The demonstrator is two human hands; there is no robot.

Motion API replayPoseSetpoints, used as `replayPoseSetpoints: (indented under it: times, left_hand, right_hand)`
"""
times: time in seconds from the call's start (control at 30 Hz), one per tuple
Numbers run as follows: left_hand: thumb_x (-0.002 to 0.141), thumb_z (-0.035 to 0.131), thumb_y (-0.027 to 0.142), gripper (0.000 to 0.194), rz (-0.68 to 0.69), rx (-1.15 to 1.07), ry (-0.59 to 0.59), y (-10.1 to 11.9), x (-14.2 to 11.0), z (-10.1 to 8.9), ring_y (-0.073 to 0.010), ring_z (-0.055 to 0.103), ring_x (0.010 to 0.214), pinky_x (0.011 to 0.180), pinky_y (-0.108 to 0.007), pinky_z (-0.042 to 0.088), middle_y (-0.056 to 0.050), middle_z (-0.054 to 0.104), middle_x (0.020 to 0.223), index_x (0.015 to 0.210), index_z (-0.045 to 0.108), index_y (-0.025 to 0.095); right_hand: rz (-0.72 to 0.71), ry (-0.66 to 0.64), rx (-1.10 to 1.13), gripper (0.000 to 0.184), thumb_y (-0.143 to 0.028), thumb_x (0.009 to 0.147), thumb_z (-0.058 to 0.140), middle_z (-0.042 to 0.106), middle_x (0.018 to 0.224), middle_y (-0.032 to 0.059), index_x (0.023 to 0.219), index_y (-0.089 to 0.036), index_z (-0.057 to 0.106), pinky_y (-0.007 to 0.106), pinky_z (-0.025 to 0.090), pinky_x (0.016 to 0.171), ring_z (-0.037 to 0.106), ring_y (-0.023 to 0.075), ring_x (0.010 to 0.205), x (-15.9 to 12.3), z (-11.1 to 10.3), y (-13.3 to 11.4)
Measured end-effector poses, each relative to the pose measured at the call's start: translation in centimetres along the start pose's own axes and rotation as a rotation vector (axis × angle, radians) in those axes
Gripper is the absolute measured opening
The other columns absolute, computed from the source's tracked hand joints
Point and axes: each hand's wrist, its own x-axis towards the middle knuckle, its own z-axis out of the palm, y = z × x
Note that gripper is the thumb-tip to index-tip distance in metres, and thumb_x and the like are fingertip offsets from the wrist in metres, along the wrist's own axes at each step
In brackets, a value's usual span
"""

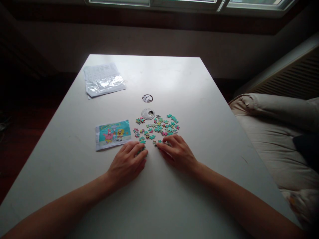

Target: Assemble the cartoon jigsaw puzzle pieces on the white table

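Observation:
Many small jigsaw puzzle pieces [159, 127], mostly teal with bits of pink and yellow, lie in a loose spread on the white table. My left hand [129, 159] rests at the near left of the spread, its fingers curled over a few teal pieces [141, 150] and partly hiding them. At the near right, my right hand [177, 151] is closed, with thumb and forefinger at a dark-patterned puzzle piece [155, 143]. Left of the pieces lies a picture card [113, 134] with cartoon figures on a teal ground.
Papers under a clear plastic sleeve [104, 81] lie at the table's far left. A round metal ring [148, 114] and a round hole [147, 98] are in the tabletop [179, 83]. A cushioned seat [259, 142] stands along the right edge.

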Motion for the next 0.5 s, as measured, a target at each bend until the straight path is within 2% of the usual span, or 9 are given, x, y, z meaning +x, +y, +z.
replayPoseSetpoints:
  times: [0.17, 0.4, 0.5]
  left_hand:
    - [0.095, 0.054, 0.023, 0.021, -0.043, 0.014, 0.009, -0.18, 0.02, -0.01, -0.0286, 0.053, 0.120, 0.104, -0.049, 0.047, -0.010, 0.063, 0.124, 0.114, 0.064, 0.020]
    - [0.095, 0.055, 0.023, 0.023, -0.067, 0.024, 0.035, -0.38, 0.01, 0.15, -0.0294, 0.053, 0.121, 0.105, -0.051, 0.046, -0.011, 0.063, 0.124, 0.116, 0.064, 0.020]
    - [0.095, 0.055, 0.023, 0.025, -0.056, 0.024, 0.040, -0.33, 0.00, 0.20, -0.0294, 0.053, 0.122, 0.106, -0.051, 0.046, -0.011, 0.064, 0.125, 0.118, 0.064, 0.019]
  right_hand:
    - [-0.006, -0.019, -0.008, 0.027, -0.025, 0.097, 0.059, 0.063, 0.115, 0.0103, 0.123, -0.025, 0.067, 0.042, 0.047, 0.093, 0.054, 0.0253, 0.107, -0.01, 0.06, -0.43]
    - [-0.052, -0.060, 0.015, 0.033, -0.027, 0.095, 0.060, 0.057, 0.137, 0.0121, 0.128, -0.027, 0.064, 0.049, 0.045, 0.105, 0.046, 0.0299, 0.132, 0.06, -0.13, -0.76]
    - [-0.069, -0.063, 0.032, 0.034, -0.029, 0.095, 0.061, 0.055, 0.141, 0.0122, 0.129, -0.027, 0.063, 0.050, 0.043, 0.109, 0.043, 0.0301, 0.137, 0.09, -0.18, -0.65]
